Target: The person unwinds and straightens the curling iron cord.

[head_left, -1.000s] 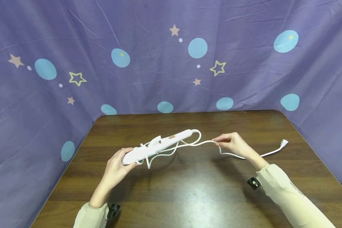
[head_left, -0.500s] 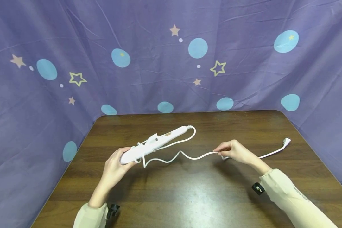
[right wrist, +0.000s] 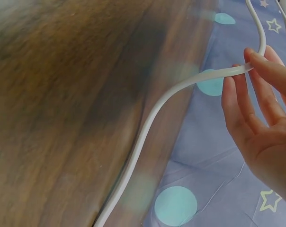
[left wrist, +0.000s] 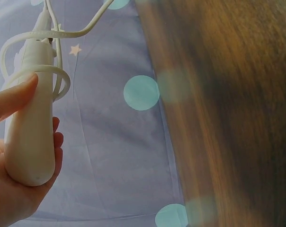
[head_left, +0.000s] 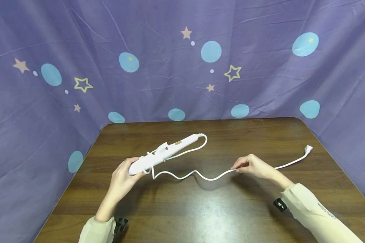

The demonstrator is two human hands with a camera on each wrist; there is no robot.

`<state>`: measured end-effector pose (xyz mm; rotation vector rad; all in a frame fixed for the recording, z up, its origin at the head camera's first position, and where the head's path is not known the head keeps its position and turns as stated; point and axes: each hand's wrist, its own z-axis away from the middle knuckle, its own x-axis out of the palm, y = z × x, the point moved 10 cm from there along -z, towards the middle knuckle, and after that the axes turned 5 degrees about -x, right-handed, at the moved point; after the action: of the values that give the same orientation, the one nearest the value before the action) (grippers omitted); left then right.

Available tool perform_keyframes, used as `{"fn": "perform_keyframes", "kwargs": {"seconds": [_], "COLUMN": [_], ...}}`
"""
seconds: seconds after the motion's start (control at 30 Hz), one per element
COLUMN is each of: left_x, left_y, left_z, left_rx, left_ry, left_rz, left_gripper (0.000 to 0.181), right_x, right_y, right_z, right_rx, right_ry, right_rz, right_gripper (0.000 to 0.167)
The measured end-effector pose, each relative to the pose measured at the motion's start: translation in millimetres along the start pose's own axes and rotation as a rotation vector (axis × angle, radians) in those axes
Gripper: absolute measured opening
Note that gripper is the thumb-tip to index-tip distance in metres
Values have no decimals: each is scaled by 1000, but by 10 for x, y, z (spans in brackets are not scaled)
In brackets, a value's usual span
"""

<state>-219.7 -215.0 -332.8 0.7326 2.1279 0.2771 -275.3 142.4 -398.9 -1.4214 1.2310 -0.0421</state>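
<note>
In the head view I see the left hand (head_left: 121,177) curled round the white appliance (head_left: 164,153), above the counter (head_left: 182,206), and the right hand (head_left: 255,167) pinching the cord (head_left: 211,180). My left wrist view shows the cord looped round the appliance; the right wrist view, bending at that pinch.

Near half of desk (head_left: 207,206): wide passage between sleeves (head_left: 314,211). Middle: white cord (head_left: 211,180) strung from slanted white appliance (head_left: 158,157) to right fingers (head_left: 242,162), barring way. Far strip passable, up to purple curtain (head_left: 158,91). Plug (head_left: 308,149) obstructs right side.
</note>
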Motion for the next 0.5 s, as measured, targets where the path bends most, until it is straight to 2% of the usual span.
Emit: {"fn": "perform_keyframes", "kwargs": {"seconds": [0.2, 0.37, 0.5], "left_x": [11, 3, 5], "left_y": [-5, 14, 12], "left_z": [6, 9, 15], "left_rx": [2, 21, 23], "left_ry": [-3, 4, 6], "left_rz": [-11, -12, -13], "left_gripper": [51, 51, 51], "right_x": [-9, -20, -3], "right_y": [19, 64, 110], "right_z": [53, 82, 100], "right_rx": [-29, 0, 22], "right_ry": [-2, 0, -6], "right_rz": [60, 101, 91], "right_gripper": [15, 13, 14]}}
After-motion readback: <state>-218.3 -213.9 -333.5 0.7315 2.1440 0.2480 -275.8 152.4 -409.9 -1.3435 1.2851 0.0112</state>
